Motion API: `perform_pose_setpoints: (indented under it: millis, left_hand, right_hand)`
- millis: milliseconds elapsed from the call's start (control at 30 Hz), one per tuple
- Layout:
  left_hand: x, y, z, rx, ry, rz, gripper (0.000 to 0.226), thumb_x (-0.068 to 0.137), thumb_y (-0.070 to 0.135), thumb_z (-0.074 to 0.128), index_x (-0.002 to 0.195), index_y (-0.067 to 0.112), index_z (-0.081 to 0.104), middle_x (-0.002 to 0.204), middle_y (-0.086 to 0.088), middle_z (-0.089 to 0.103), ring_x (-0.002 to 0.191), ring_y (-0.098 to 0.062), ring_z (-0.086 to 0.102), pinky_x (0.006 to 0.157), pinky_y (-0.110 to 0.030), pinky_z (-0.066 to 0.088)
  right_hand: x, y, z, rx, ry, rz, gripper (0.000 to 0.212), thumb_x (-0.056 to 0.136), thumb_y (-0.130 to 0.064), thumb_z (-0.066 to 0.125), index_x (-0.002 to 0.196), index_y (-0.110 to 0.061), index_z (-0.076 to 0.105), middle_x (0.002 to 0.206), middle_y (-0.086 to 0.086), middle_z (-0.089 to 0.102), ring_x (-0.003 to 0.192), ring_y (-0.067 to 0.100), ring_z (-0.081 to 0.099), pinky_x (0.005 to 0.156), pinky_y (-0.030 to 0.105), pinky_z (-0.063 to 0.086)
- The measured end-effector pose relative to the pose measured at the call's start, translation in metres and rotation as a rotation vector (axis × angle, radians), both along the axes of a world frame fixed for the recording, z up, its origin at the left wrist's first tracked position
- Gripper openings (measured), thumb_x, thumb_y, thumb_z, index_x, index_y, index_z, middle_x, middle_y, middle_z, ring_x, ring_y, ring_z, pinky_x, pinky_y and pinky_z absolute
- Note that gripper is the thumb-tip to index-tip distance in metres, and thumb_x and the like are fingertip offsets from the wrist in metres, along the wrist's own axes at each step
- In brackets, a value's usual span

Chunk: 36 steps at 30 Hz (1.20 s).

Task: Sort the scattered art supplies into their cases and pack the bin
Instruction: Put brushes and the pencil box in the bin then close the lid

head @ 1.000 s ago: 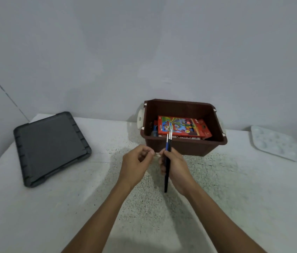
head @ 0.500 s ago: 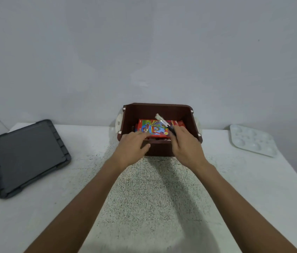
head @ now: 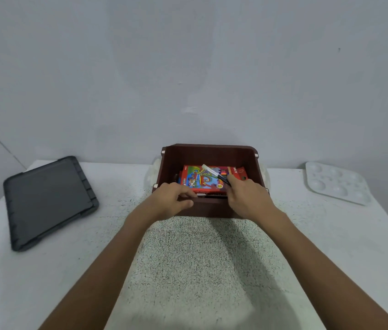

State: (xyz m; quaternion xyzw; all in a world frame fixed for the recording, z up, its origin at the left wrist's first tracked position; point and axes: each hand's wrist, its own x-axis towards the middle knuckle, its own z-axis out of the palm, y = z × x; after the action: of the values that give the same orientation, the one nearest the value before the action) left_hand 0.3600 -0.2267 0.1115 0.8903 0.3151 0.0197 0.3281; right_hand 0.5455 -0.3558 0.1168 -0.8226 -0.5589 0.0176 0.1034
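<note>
A dark brown bin (head: 209,153) stands at the back middle of the table. A red, colourful pencil box (head: 199,179) lies inside it on top of other cases. My right hand (head: 247,196) reaches over the bin's front right rim and holds paintbrushes (head: 214,173) over that box, their light tips pointing back-left. At the front left rim is my left hand (head: 174,200), fingers curled at the edge; I cannot tell whether they grip it.
A dark grey flat lid or case (head: 47,198) lies at the table's left. A white paint palette (head: 335,182) sits at the back right. A speckled mat (head: 195,270) covers the table's middle before the bin. The wall rises just behind the bin.
Both hands moved forward from the mat to the bin. The brushes, upright a second ago, now lie tilted over the red box inside the bin. The view shifted, centring the bin.
</note>
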Motion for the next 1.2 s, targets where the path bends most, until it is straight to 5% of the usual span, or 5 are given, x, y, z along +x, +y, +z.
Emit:
perform_pose_setpoints:
  millis: [167, 367, 700, 1000, 1200]
  left_hand:
    - [-0.016, -0.018, 0.010, -0.233, 0.085, -0.065, 0.022, 0.090, 0.021, 0.071, 0.112, 0.024, 0.071, 0.110, 0.003, 0.071, 0.101, -0.010, 0.066, 0.079, -0.027, 0.058]
    - [-0.028, -0.039, 0.015, -0.286, 0.254, -0.207, 0.023, 0.084, 0.023, 0.077, 0.107, 0.021, 0.072, 0.102, 0.008, 0.074, 0.079, 0.012, 0.064, 0.061, -0.002, 0.044]
    - [-0.039, -0.054, 0.014, -0.297, 0.243, -0.213, 0.015, 0.087, 0.033, 0.072, 0.095, 0.021, 0.076, 0.093, 0.007, 0.075, 0.086, -0.005, 0.068, 0.068, -0.015, 0.050]
    - [-0.035, -0.037, 0.012, 0.154, -0.120, 0.017, 0.010, 0.094, 0.032, 0.063, 0.085, 0.026, 0.063, 0.081, 0.014, 0.066, 0.076, -0.002, 0.062, 0.063, -0.020, 0.051]
    - [-0.023, -0.007, -0.026, 0.493, -0.326, 0.088, 0.027, 0.092, 0.032, 0.053, 0.109, 0.016, 0.066, 0.123, -0.003, 0.060, 0.111, -0.010, 0.048, 0.089, -0.027, 0.044]
  right_hand:
    - [-0.016, -0.026, -0.001, -0.085, 0.020, 0.093, 0.028, 0.103, -0.033, 0.036, 0.123, -0.018, 0.049, 0.104, 0.016, 0.063, 0.091, 0.039, 0.062, 0.065, 0.037, 0.038]
    - [-0.041, -0.056, -0.005, -0.207, -0.008, 0.184, 0.028, 0.103, -0.034, 0.033, 0.122, -0.021, 0.049, 0.106, 0.013, 0.065, 0.091, 0.036, 0.064, 0.063, 0.035, 0.037]
    - [-0.053, -0.070, -0.012, -0.268, 0.093, 0.250, 0.026, 0.103, -0.037, 0.035, 0.117, -0.023, 0.051, 0.109, 0.011, 0.064, 0.095, 0.034, 0.061, 0.064, 0.034, 0.035]
    - [-0.028, -0.038, -0.002, -0.143, 0.293, 0.143, 0.023, 0.094, -0.045, 0.055, 0.099, -0.022, 0.056, 0.088, -0.005, 0.065, 0.073, 0.015, 0.061, 0.056, 0.028, 0.040]
    - [-0.022, -0.010, -0.017, -0.155, 0.292, 0.157, 0.014, 0.101, -0.033, 0.046, 0.106, -0.021, 0.049, 0.102, 0.001, 0.063, 0.075, 0.009, 0.052, 0.055, 0.019, 0.032]
